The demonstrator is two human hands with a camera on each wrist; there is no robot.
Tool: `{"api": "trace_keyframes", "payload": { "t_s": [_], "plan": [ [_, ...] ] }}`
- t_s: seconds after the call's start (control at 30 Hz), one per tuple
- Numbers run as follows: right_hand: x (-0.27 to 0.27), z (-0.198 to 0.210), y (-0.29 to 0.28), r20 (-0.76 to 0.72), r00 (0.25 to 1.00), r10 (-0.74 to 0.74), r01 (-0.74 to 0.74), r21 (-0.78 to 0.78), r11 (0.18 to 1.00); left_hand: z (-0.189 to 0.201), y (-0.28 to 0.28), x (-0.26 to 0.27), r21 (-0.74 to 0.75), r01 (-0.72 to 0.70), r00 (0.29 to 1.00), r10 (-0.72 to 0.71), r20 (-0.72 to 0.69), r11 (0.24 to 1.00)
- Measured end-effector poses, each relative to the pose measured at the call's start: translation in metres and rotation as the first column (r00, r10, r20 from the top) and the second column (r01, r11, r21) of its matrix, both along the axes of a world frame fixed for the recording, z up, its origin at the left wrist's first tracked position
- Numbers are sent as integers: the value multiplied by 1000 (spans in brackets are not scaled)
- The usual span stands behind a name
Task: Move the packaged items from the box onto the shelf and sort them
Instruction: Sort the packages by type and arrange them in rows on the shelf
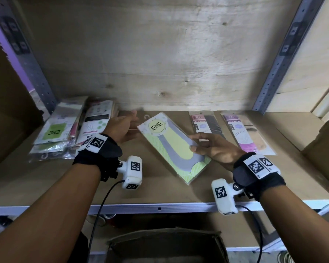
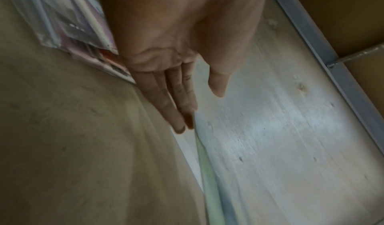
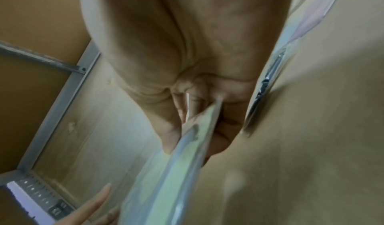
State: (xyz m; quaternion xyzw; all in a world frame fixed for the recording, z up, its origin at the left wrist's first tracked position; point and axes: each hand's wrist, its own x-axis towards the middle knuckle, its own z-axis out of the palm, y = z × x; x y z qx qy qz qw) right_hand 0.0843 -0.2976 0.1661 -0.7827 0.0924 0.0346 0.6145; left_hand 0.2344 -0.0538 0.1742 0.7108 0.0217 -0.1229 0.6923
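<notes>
A yellow-and-grey ENE sock packet (image 1: 174, 147) is held diagonally just over the shelf board (image 1: 160, 192). My right hand (image 1: 203, 145) pinches its right edge between thumb and fingers; the right wrist view shows the packet (image 3: 182, 159) edge-on in that pinch. My left hand (image 1: 124, 128) is at the packet's top left corner with straight fingers (image 2: 180, 107) and holds nothing. A heap of packets (image 1: 68, 130) lies on the shelf at the left. Two pink-headed ENE packets, one dark (image 1: 206, 124) and one beige (image 1: 247, 133), lie side by side at the right.
The cardboard box (image 1: 165, 243) stands open below the shelf's front edge (image 1: 160, 207). Grey metal uprights (image 1: 277, 63) frame the bay, with a plywood back wall (image 1: 150, 54). Brown cardboard (image 1: 323, 137) sits at the shelf's right end and more at the left.
</notes>
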Motion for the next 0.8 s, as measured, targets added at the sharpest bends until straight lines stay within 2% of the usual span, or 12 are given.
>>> {"api": "trace_keyframes", "payload": {
  "t_s": [0.07, 0.13, 0.2, 0.27, 0.4, 0.57, 0.8],
  "plan": [
    [5, -1, 1, 14, 998, -54, 53, 44, 998, -1, -1, -8, 44, 81, 995, -78, -62, 996],
    [10, -1, 6, 26, 994, -106, 103, 89, 991, -5, -5, -19, 96, 227, 969, -216, -118, 969],
    [15, -2, 12, 41, 984, -172, 165, 147, 975, -7, -11, -31, 128, 425, 901, -404, -159, 896],
    [22, -5, 17, 45, 972, -230, 220, 166, 961, -7, -19, -37, 162, 521, 852, -499, -156, 838],
    [35, -11, 23, 9, 963, -268, 266, 105, 958, -9, -29, -34, 212, 450, 893, -443, -84, 867],
    [50, -12, 24, -39, 974, -223, 221, -52, 974, -17, -32, -25, 332, 308, 943, -333, 18, 891],
    [66, -11, 18, -33, 970, -240, 218, -311, 925, -22, -42, -15, 336, 215, 970, -239, 33, 917]
  ]
}}
